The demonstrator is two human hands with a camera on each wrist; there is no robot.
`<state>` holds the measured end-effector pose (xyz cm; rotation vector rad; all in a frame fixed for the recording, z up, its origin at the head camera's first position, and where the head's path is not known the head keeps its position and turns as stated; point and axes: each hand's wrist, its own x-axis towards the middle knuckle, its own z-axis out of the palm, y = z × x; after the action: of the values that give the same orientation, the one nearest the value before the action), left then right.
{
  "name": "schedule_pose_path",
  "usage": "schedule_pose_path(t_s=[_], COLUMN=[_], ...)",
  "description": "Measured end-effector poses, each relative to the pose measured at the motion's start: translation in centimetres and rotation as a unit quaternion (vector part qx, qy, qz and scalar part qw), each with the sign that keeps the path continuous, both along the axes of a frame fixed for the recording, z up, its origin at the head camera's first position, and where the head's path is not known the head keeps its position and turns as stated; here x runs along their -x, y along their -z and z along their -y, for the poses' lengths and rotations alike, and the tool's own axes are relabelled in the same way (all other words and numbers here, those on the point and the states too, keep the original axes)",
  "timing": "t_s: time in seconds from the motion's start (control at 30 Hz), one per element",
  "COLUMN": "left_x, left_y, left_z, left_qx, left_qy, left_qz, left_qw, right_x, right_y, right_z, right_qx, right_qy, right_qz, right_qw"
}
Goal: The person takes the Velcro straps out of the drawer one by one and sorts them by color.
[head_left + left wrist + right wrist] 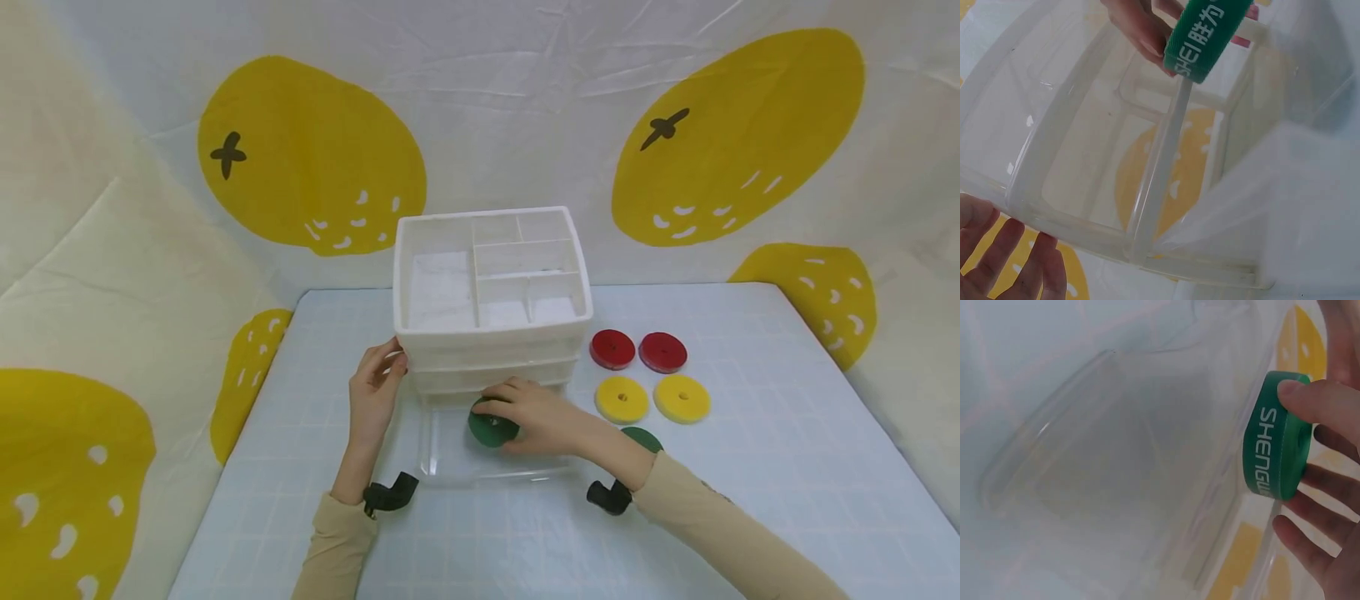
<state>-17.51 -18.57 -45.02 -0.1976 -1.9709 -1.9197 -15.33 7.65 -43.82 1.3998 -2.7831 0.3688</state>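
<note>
My right hand (536,417) pinches a green tape roll (491,429), its thumb on one side and fingers on the other. White lettering runs along the roll's edge in the right wrist view. Below it is a clear pulled-out drawer (450,458) at the bottom of a white drawer organizer (495,333). The roll overlaps the drawer in the head view. At the organizer's left side, my left hand (373,392) touches the wall with its fingertips (1010,228), holding nothing.
Two red rolls (637,350) and two yellow rolls (652,399) lie right of the organizer. Another green roll (643,438) is partly hidden by the right forearm. Divided compartments (525,258) form the organizer's top. A patterned cloth (517,142) hangs behind the table.
</note>
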Motion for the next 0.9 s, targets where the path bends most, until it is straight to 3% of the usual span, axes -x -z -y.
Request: schedule_pose_path(t_s=[0.3, 0.5, 0.8, 0.9], left_x=[0.1, 0.2, -1.1, -1.2], left_y=[0.5, 0.4, -1.8, -2.0], left_z=[0.3, 0.1, -0.5, -0.5], left_qx=[0.007, 0.006, 0.002, 0.003], left_qy=[-0.001, 0.001, 0.005, 0.003], left_qz=[-0.011, 0.003, 0.013, 0.012], left_qw=[0.9999, 1.0, 0.9999, 0.9999], right_x=[-2.1, -3.7, -5.9, -6.6], right_y=[-0.3, -0.2, 0.7, 1.0], right_z=[-3.7, -7.5, -12.9, -14.4], right_qx=[0.036, 0.058, 0.044, 0.046], right_qy=[0.068, 0.118, 0.21, 0.232], right_qz=[-0.019, -0.049, -0.063, -0.074], right_qw=[0.9968, 0.9902, 0.9746, 0.9689])
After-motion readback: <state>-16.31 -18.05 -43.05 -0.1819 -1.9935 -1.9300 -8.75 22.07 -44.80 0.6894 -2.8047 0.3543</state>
